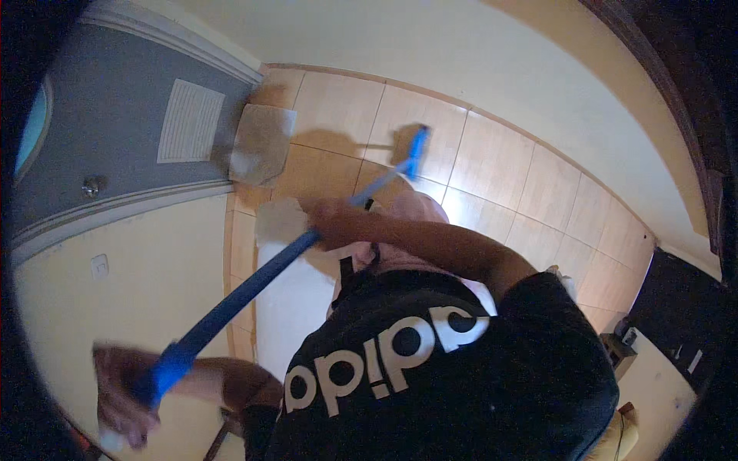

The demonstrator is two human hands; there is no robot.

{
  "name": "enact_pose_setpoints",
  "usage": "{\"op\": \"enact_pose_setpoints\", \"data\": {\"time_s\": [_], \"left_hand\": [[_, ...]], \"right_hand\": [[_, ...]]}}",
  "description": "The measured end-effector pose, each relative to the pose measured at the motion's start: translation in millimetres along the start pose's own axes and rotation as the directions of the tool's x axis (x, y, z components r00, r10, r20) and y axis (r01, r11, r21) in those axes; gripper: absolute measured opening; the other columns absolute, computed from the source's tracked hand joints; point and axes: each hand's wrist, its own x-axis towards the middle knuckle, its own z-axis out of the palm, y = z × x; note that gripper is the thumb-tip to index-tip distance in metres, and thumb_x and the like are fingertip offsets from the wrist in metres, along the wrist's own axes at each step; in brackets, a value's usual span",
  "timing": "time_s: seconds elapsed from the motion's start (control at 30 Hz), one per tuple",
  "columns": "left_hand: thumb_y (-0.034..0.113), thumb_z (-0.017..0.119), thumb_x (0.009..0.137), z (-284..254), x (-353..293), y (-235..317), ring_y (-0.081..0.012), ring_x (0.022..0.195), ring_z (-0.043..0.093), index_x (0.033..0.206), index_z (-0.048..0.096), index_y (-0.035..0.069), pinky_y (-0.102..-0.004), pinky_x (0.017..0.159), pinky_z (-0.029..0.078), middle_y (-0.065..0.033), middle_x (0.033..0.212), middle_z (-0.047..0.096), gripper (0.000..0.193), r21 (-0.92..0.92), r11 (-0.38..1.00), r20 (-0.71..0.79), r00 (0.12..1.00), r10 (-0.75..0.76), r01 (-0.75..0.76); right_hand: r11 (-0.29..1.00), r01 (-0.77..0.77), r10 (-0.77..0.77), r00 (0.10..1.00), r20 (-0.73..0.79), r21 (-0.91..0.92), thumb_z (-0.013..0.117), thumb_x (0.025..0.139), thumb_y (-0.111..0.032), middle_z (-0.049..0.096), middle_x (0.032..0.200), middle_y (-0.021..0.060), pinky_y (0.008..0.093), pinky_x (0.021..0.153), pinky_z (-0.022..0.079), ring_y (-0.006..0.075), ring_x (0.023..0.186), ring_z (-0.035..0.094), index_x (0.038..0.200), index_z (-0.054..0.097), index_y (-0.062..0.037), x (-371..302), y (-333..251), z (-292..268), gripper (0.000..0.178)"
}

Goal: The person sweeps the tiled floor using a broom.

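A long blue pole (pixel 246 288) runs slantwise from the lower left toward the floor ahead. At its far end a narrow blue head (pixel 417 152) meets the tiles; whether it is a mop or a squeegee cannot be told. My left hand (pixel 123 396), slightly blurred, is closed around the pole's near end, at a brighter blue grip. Farther down the shaft, my right hand (pixel 334 223) wraps around it, with that forearm crossing in front of my body. Beyond this hand the shaft looks paler blue.
Glossy tan tiles (pixel 492 207) cover the floor beside a cream wall (pixel 430 46). At left stands a grey door (pixel 131 100) with a vent and round knob. A light mat (pixel 261 146) lies by it. A dark piece of furniture (pixel 615 349) is at lower right.
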Motion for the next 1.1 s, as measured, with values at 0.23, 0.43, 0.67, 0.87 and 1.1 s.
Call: {"op": "enact_pose_setpoints", "data": {"time_s": [0.23, 0.43, 0.67, 0.87, 1.1], "left_hand": [[0.031, 0.051, 0.061, 97, -9, -42, -0.0107, 0.037, 0.038, 0.048, 0.044, 0.018, -0.0329, 0.055, 0.035, 0.003, 0.043, 0.04, 0.019, 0.086, 0.994, 0.395, 0.914, -0.09, 0.061], [0.029, 0.051, 0.062, 110, -27, -111, -0.0116, 0.034, 0.037, 0.048, 0.044, 0.017, -0.029, 0.047, 0.036, 0.0025, 0.042, 0.04, 0.019, -0.141, 0.975, 0.341, 0.933, -0.114, 0.17], [0.021, 0.053, 0.067, 157, -112, -200, -0.0103, 0.024, 0.03, 0.044, 0.038, 0.013, -0.0259, 0.034, 0.031, 0.0031, 0.03, 0.033, 0.029, 0.145, 0.889, -0.035, 0.9, -0.434, 0.434], [0.019, 0.048, 0.062, 186, -147, -226, -0.0157, 0.045, 0.044, 0.063, 0.045, 0.018, -0.0374, 0.057, 0.03, 0.0001, 0.049, 0.044, 0.003, 0.031, 0.765, 0.262, 0.733, -0.628, 0.643], [0.022, 0.063, 0.053, 221, -66, -138, -0.0111, 0.035, 0.032, 0.046, 0.035, 0.014, -0.03, 0.044, 0.022, 0.0058, 0.038, 0.034, 0.029, -0.015, 0.98, 0.315, 0.932, -0.182, 0.196]], "right_hand": [[0.96, 0.236, -0.235, 0.972, -0.022, 0.148, 0.055, 0.05, -0.022, 0.051, 0.061, 0.011, 0.0372, 0.058, 0.038, 0.0282, 0.064, 0.049, 0.057, 0.05, -0.0074, 56, 1, -4, 0.017], [0.999, 0.024, -0.017, 0.986, -0.166, 0.041, 0.054, 0.053, -0.021, 0.046, 0.056, 0.0099, 0.0365, 0.056, 0.037, 0.0268, 0.061, 0.048, 0.056, 0.049, -0.0081, -69, 68, -15, 0.014], [0.888, -0.459, 0.455, 0.886, 0.09, 0.033, 0.053, 0.055, -0.016, 0.049, 0.057, 0.012, 0.0378, 0.053, 0.04, 0.0292, 0.058, 0.05, 0.055, 0.049, -0.0059, -270, 137, -92, 0.011], [0.925, -0.367, 0.373, 0.926, 0.055, -0.099, 0.053, 0.056, -0.016, 0.048, 0.051, 0.0131, 0.0375, 0.05, 0.04, 0.0294, 0.055, 0.05, 0.05, 0.046, -0.0047, -344, 141, -138, 0.014], [0.979, -0.182, 0.176, 0.982, 0.071, 0.091, 0.054, 0.052, -0.015, 0.049, 0.058, 0.0127, 0.0386, 0.051, 0.039, 0.0289, 0.059, 0.05, 0.058, 0.049, -0.0074, -222, 70, -124, 0.011]]}}
